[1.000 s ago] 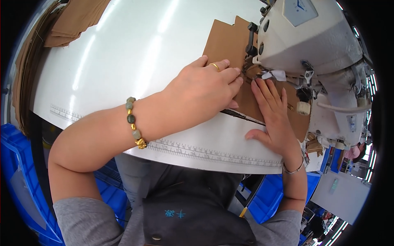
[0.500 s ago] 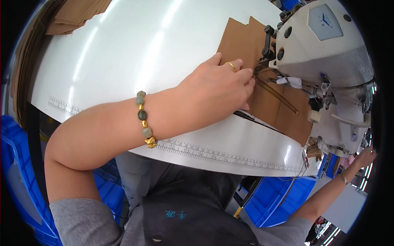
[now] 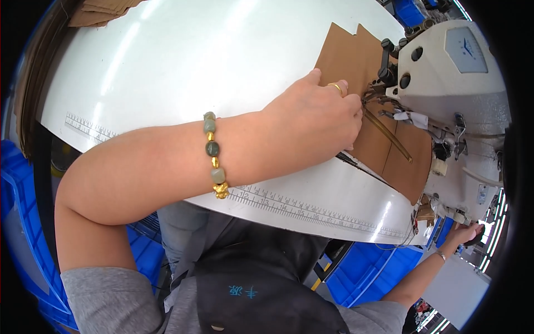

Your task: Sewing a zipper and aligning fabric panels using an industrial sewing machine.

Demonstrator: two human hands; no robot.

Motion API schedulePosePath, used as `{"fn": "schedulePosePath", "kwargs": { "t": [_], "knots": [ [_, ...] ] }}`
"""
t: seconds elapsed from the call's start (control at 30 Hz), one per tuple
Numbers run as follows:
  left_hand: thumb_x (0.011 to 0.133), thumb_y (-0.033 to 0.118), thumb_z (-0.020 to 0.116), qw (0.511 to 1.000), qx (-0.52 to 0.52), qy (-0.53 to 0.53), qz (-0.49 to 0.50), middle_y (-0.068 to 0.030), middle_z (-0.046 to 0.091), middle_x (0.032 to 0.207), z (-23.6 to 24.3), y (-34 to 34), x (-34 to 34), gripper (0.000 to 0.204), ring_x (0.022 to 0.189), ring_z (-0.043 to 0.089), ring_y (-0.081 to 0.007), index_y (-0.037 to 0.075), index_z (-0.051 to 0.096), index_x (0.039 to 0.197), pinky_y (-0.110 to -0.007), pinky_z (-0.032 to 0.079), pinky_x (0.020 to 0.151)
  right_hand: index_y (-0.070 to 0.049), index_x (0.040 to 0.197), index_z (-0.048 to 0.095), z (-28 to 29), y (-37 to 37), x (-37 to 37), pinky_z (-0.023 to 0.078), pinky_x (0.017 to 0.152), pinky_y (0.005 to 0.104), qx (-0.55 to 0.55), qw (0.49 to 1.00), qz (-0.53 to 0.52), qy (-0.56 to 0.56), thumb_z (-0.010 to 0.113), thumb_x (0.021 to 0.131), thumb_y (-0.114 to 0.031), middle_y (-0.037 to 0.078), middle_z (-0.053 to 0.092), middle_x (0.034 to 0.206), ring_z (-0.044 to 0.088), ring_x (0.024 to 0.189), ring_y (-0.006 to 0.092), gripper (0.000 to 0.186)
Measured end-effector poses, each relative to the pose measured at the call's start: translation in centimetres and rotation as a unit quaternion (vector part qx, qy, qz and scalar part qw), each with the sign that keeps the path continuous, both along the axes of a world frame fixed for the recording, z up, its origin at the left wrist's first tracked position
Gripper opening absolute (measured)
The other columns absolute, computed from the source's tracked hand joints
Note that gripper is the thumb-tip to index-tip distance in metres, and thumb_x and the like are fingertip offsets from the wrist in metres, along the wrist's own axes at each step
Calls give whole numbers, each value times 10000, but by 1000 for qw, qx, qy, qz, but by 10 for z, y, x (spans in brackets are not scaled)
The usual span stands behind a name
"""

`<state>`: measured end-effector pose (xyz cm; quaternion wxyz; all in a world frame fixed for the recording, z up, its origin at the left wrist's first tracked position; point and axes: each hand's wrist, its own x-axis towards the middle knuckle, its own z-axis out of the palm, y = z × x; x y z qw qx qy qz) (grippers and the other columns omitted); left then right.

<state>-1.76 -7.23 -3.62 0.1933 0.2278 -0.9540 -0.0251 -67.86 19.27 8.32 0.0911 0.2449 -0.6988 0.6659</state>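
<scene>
My left hand (image 3: 325,119) rests on a brown panel (image 3: 338,53) beside the white sewing machine (image 3: 445,72), its fingers bent and partly spread, some fingertips hidden. A brass-coloured strip (image 3: 389,136) lies across the panel, running from the machine's needle area toward the lower right. My right hand (image 3: 467,232) is out past the table's right edge, low beside the machine, fingers closed around something dark that is too small and edge-distorted to name.
The white table (image 3: 167,50) has a printed ruler along its curved front edge. Brown pieces (image 3: 103,12) lie at the back left. Blue bins stand below left (image 3: 19,217) and right (image 3: 361,273). Another blue bin (image 3: 409,11) is behind the machine.
My right hand has left the panel and moved right and down past the table, uncovering the strip. My left hand and the panel appear farther right in the picture, along with the machine.
</scene>
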Motion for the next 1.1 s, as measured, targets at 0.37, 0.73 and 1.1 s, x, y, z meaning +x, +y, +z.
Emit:
{"fn": "schedulePosePath", "kwargs": {
  "t": [0.37, 0.73, 1.1],
  "knots": [
    [930, 379, 716, 1000, 17, -3, -5, -56, 700, 1170, 1, 2, 2, 494, 1211, 625, -225, 5, 701, 1251, -345, 510, 894, -37, 1339, 608, 71, 13, -126, 563, 911, 398, 118, 992, -5, -50, 642, 1038, -464, 107, 664, 1312, 662, 1138, 249, 523],
    [943, 368, 704, 1000, 7, -9, 0, -61, 700, 1174, 4, 1, 4, 474, 1235, 625, -230, 6, 697, 1249, -357, 510, 937, -85, 1425, 543, -13, 7, -46, 516, 983, 409, -6, 1000, -4, -4, 642, 1025, -530, 77, 584, 1441, 580, 1260, 252, 607],
    [948, 367, 704, 999, -16, 29, -10, -86, 651, 1398, 6, 3, 0, 487, 1319, 606, -268, 50, 676, 1316, -439, 518, 1047, -84, 1551, 451, -4, 45, -115, 403, 1194, 434, -60, 972, 154, -169, 612, 1067, -421, 77, 493, 1581, 455, 1457, 251, 611]
  ]
}}
